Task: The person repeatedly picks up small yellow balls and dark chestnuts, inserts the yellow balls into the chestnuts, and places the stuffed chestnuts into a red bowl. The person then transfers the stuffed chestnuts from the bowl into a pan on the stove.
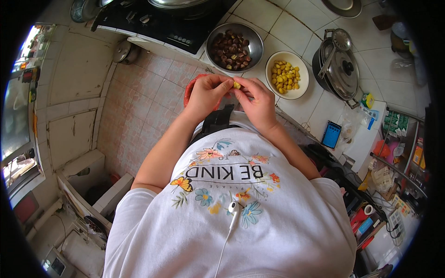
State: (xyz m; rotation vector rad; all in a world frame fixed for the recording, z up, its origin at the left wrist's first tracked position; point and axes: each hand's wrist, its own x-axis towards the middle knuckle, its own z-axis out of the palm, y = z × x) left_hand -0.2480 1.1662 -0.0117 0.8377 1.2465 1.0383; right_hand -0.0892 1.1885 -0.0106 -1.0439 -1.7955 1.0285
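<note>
A small yellow chestnut kernel (pixel 237 85) is pinched between the fingertips of my right hand (pixel 256 99). The thumb and index finger of my left hand (pixel 207 93) meet at its left side; whether shell is still on that side is hidden by the fingers. Just beyond my hands, a steel bowl (pixel 256 45) contains brown chestnuts (pixel 231 48) in their shells, a few showing yellow. To its right, a cream enamel bowl (pixel 303 87) holds peeled yellow kernels (pixel 285 77). Something red, perhaps a plastic bag or basket (pixel 188 92), shows behind and below my left hand.
Both bowls stand on a white tiled counter (pixel 285 26). At the upper left is a black gas hob (pixel 163 26). A lidded pot (pixel 339 69) with a slotted ladle (pixel 340 40) on it stands right, and a phone (pixel 331 134) lies near the counter's edge.
</note>
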